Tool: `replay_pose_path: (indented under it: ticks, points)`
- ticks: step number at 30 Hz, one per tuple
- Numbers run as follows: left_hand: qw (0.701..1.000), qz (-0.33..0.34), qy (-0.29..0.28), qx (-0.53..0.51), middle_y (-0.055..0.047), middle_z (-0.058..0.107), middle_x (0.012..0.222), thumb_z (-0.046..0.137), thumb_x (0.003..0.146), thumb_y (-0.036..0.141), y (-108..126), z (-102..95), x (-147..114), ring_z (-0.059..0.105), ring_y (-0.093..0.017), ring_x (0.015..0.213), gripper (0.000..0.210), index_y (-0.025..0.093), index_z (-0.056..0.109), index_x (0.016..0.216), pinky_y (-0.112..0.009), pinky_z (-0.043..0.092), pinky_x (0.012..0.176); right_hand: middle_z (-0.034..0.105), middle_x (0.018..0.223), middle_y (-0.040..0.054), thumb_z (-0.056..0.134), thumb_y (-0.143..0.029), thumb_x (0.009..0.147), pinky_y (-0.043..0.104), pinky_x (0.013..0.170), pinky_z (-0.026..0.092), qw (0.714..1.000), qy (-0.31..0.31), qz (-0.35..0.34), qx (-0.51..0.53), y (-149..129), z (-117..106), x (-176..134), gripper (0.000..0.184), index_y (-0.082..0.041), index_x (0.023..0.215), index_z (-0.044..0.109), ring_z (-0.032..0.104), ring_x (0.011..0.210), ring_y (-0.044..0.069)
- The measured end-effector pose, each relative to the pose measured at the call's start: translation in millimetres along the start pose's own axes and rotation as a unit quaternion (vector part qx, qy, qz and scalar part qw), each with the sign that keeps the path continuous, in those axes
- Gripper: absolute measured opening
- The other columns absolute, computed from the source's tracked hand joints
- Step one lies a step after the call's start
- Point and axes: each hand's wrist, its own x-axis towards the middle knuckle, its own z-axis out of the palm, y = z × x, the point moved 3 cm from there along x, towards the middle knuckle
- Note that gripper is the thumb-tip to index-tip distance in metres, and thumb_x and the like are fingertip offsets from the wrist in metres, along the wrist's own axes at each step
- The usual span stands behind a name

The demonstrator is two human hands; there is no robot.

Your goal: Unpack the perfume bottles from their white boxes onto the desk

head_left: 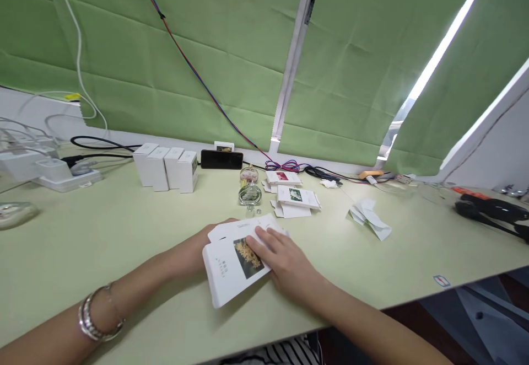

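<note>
Right hand (285, 257) grips the smooth, flat-faced white card carton (242, 266) by its right side; I can't tell whether the left hand (204, 240), half-hidden behind it, grips too.

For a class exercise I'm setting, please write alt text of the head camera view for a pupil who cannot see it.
A person's right hand lies across a white carton printed with yellow flowers, the left hand partly hidden behind it, over a pale green table. Beyond are four white boxes, a dark phone, glass bottles and more cartons.
</note>
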Motion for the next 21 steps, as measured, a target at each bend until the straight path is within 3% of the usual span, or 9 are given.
replay_pose_path:
  ticks: [2,4,7,11,15,21]
  points:
    - [0.988,-0.059,-0.136,-0.048,0.0,0.068,0.093,0.048,0.083,0.027,-17,-4.3,-3,0.064,-0.014,0.077,0.031,0.022,0.056,0.112,-0.022,0.051,0.066,0.042,0.142,0.0123,0.035,-0.004,0.084,0.053,0.102,0.039,0.999,-0.047,0.021,0.003,1,9,-2,0.058,-0.021,0.14,0.038,0.042,0.127,0.03]
    - [0.969,-0.129,-0.206,-0.051,-0.003,0.067,0.089,0.045,0.081,0.024,-32,-8.3,-6,0.063,-0.016,0.076,0.031,0.019,0.055,0.11,-0.025,0.05,0.066,0.041,0.143,0.0128,0.037,-0.004,0.083,0.05,0.105,0.037,0.997,-0.065,0.042,0.017,5,10,-7,0.059,-0.019,0.14,0.038,0.041,0.128,0.028]
    - [0.97,-0.146,-0.194,-0.024,-0.004,0.066,0.093,0.04,0.082,0.022,-36,-8.0,-6,0.061,-0.018,0.083,0.025,0.02,0.06,0.098,-0.027,0.048,0.073,0.037,0.146,0.0101,0.038,-0.004,0.081,0.044,0.108,0.036,0.993,-0.052,0.081,0.064,12,6,-15,0.064,-0.02,0.142,0.033,0.037,0.132,0.023]
    - [0.977,-0.092,-0.184,-0.059,-0.005,0.067,0.094,0.037,0.086,0.026,-10,0.5,-1,0.061,-0.019,0.088,0.028,0.021,0.064,0.094,-0.028,0.048,0.076,0.036,0.146,0.0079,0.036,-0.006,0.083,0.043,0.11,0.035,0.987,-0.021,0.124,0.096,17,7,-21,0.062,-0.021,0.143,0.031,0.035,0.134,0.02]
    - [0.978,-0.07,-0.177,-0.089,-0.005,0.067,0.095,0.039,0.085,0.029,7,0.6,0,0.061,-0.02,0.087,0.03,0.022,0.065,0.099,-0.029,0.049,0.076,0.034,0.148,0.0081,0.038,-0.008,0.085,0.044,0.108,0.037,0.99,-0.021,0.115,0.077,17,10,-21,0.062,-0.024,0.144,0.028,0.035,0.134,0.021]
    - [0.98,-0.062,-0.182,-0.056,-0.006,0.065,0.104,0.045,0.084,0.033,-2,6.8,1,0.06,-0.021,0.094,0.032,0.023,0.062,0.109,-0.028,0.047,0.081,0.036,0.145,0.0162,0.055,-0.027,0.086,0.051,0.105,0.037,0.996,-0.048,0.078,-0.004,14,12,-20,0.057,-0.022,0.14,0.037,0.038,0.13,0.032]
